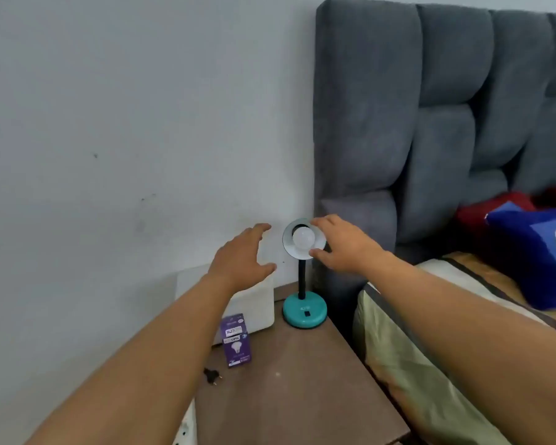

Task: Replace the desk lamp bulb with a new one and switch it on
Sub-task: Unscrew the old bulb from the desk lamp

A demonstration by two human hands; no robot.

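Observation:
A teal desk lamp (304, 311) stands at the back of a brown bedside table (302, 387), its round shade (289, 241) facing me with an unlit white bulb (303, 238) in it. My right hand (344, 244) is spread at the shade's right rim, forefinger over the top edge and thumb under the bulb, gripping nothing. My left hand (243, 258) hovers open just left of the shade, apart from it. A purple bulb box (236, 340) stands upright near the table's left side. The lamp's black plug (212, 376) lies loose by the table's left edge.
A white box-like object (254, 308) sits behind the purple box against the wall. A grey padded headboard (430, 123) rises right of the lamp, with a bed and blue cushion (536, 252) alongside. A white power strip (187, 428) shows below the table's left edge.

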